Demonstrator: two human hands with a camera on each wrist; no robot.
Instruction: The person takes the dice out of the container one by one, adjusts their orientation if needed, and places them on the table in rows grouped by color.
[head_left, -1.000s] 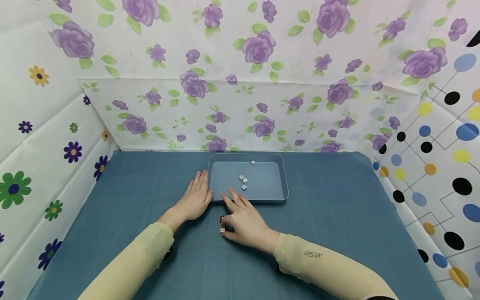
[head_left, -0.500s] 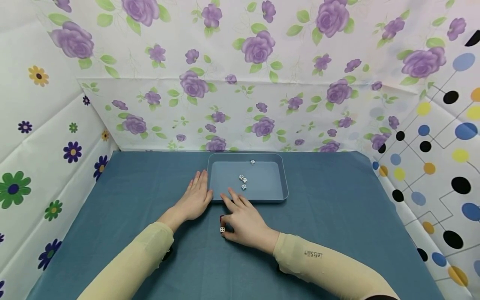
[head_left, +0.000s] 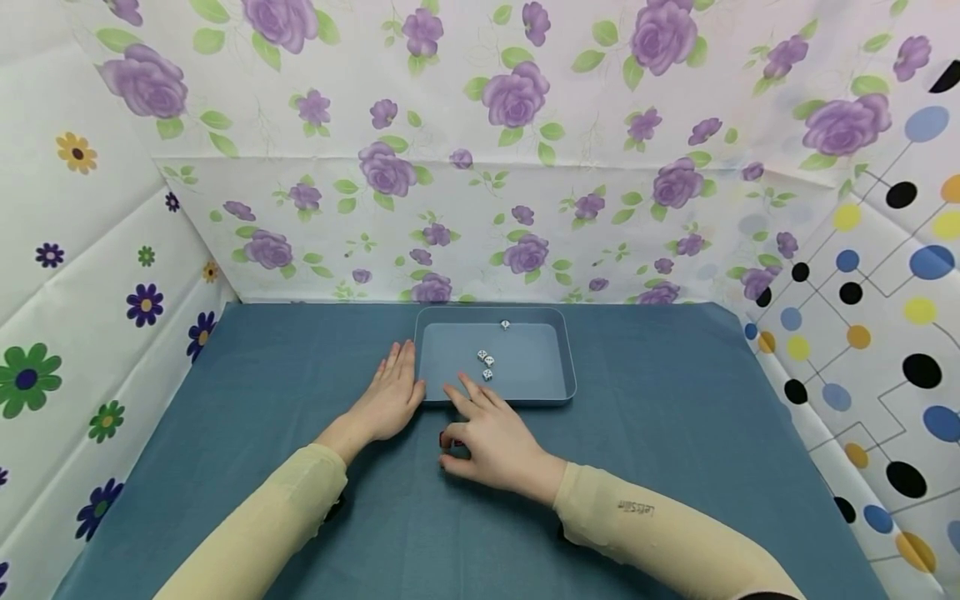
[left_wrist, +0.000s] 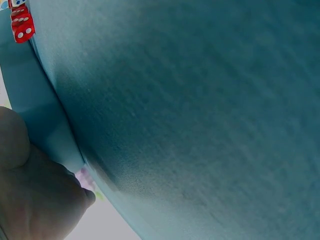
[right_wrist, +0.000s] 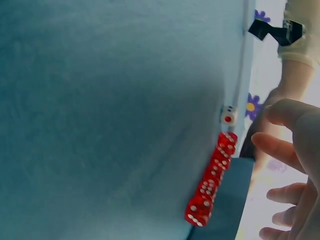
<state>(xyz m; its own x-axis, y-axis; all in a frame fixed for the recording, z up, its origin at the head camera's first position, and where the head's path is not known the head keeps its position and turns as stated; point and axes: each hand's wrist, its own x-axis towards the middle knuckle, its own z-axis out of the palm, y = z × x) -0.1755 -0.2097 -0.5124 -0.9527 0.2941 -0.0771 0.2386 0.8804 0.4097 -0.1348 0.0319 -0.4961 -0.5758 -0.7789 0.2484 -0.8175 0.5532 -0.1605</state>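
A row of red dice (right_wrist: 202, 205) lies along the front of a blue tray (head_left: 534, 354). Close to the row's far end in the right wrist view is a white die (right_wrist: 228, 115) with a red dot; the head view does not show it. My right hand (head_left: 498, 442) hovers over the row, hiding most of it, thumb and forefinger bent with a gap between them, the other fingers spread toward the tray. In the right wrist view its fingertips are apart from the dice. My left hand (head_left: 386, 396) lies flat, fingers straight, beside the tray's left edge.
Several white dice (head_left: 489, 361) lie inside the tray, one near its back wall. A blue cloth (head_left: 660, 400) covers the table. Flowered sheeting (head_left: 480, 208) rises behind, with patterned sheets on both sides.
My right hand has shifted slightly to the right. The white die that showed between thumb and forefinger is out of sight in the head view. My left hand has stayed still.
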